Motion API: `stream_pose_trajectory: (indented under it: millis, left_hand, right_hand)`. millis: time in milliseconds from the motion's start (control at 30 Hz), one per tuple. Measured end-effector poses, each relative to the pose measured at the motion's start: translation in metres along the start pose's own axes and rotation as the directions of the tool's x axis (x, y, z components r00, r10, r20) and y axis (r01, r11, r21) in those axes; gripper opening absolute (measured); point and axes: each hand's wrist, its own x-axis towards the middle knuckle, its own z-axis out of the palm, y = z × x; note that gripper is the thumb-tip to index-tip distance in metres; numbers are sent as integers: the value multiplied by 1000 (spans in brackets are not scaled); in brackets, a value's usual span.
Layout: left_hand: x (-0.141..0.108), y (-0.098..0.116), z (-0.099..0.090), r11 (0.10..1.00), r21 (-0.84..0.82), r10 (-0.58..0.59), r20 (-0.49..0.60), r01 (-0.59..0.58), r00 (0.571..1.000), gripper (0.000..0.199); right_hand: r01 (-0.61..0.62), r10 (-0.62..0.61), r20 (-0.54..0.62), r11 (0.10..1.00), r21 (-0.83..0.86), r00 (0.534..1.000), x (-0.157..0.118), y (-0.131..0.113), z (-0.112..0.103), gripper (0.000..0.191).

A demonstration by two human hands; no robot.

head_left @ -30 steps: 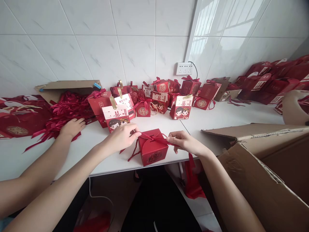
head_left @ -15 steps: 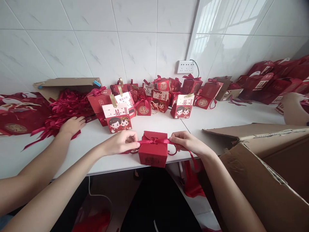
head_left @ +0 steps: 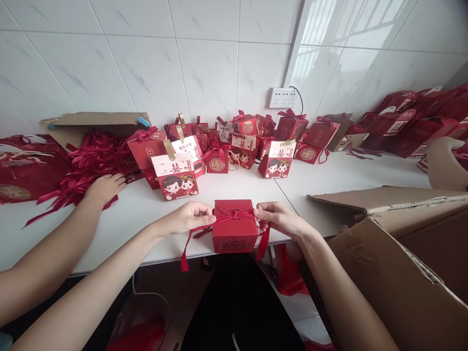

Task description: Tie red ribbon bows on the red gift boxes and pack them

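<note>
A red gift box (head_left: pixel 234 239) stands at the front edge of the white table, its flap closed on top. Red ribbon (head_left: pixel 223 219) crosses the lid and is knotted at the middle slot. My left hand (head_left: pixel 192 217) pinches the ribbon just left of the box, with a loose end hanging below the fingers. On the other side my right hand (head_left: pixel 276 217) pinches the opposite length close to the box's right edge, its tail dangling beneath. A dark red cord handle lies partly hidden at the box's left side.
Several decorated red boxes (head_left: pixel 177 180) line the wall. At left, another person's hand (head_left: pixel 106 187) rests by a heap of red ribbons (head_left: pixel 98 156). A large open cardboard box (head_left: pixel 373 243) occupies the right front. Red bags (head_left: pixel 398 129) are piled at far right.
The ribbon's knot looks smaller and tighter. A ribbon end now hangs below my left hand, and my right hand has shifted slightly closer to the box.
</note>
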Motion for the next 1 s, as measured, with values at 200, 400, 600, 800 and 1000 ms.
stream_pose_trajectory:
  millis: [200, 400, 600, 800, 1000]
  left_hand:
    - [3, -12, 1, 997, -60, 51, 6, -50, 999, 53]
    - [1, -17, 4, 993, -118, 21, -7, -21, 1000, 49]
    - [-3, -3, 12, 995, -95, -14, -77, 7, 997, 41]
    - [-6, 14, 11, 998, -59, -31, -16, 30, 999, 36]
    - [-10, 27, 9, 991, -42, -130, -60, 127, 990, 36]
  right_hand:
    - [-34, 34, 7, 999, 21, 999, -2, -1, -5, 46]
    - [23, -21, 20, 997, -68, 1000, -2, -6, -11, 44]
    - [202, -198, 47, 972, -121, 979, -7, -35, 2, 35]
    - [278, -288, -6, 928, -249, 958, 4, -39, 28, 43]
    - [348, -434, -113, 830, -436, 894, 10, -28, 39, 27]
